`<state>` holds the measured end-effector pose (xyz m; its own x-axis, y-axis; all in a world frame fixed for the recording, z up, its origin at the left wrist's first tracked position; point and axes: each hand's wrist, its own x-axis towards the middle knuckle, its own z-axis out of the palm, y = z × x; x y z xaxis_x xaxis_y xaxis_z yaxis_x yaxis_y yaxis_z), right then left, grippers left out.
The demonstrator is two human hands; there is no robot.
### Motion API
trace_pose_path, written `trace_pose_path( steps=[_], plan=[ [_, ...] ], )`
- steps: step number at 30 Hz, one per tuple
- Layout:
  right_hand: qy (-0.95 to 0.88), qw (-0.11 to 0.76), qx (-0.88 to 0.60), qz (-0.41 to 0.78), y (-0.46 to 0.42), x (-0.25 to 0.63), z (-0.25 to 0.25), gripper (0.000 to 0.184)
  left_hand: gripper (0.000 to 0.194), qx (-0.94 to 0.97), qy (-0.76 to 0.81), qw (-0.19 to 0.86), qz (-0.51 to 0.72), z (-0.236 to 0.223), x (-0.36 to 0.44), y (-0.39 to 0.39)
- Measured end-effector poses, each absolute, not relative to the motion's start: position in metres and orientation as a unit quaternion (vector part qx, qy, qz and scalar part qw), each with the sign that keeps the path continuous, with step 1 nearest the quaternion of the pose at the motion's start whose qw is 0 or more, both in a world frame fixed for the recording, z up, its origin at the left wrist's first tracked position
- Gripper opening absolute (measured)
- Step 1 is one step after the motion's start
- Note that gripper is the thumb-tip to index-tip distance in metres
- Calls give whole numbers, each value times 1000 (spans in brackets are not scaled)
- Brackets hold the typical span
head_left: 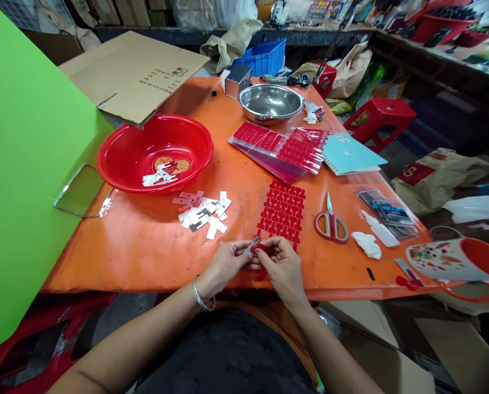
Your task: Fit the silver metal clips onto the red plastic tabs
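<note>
Your left hand (224,267): fingers closed in a pinch on one small grey flat piece (252,244), held low over the near edge of the orange worktop (145,235).
Your right hand (286,268): thumb and fingers nearly shut on a small red piece (259,248), which meets the grey one; whether they are joined, you cannot tell.
Loose, left of your hands: one heap of flat white pieces (201,214), some red pieces (191,198) at its far side.
In the red basin (154,123), farther left: a smaller lot of white pieces (159,178); whether these are finished, unclear.
Unused, by appearance: rows of red shapes (283,210) just beyond your hands; filled red sheets (285,145) farther off.
Right: scissors (331,226), lying idle.
Count done: not readable; plenty appears left.
</note>
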<state>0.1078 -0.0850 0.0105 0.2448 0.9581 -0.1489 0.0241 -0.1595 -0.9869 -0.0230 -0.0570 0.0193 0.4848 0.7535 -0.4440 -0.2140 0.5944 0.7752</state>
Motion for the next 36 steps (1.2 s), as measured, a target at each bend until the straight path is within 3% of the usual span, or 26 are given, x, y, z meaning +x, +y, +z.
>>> trace_pose_path(
  steps=[26,36],
  plan=[
    [-414,499,-621,440,-87,106,9,19,42,329,401,799,305,16,-23,-57],
    [-413,503,-623,434,-87,104,11,18,36,335,402,795,307,16,-23,-57]
  ],
)
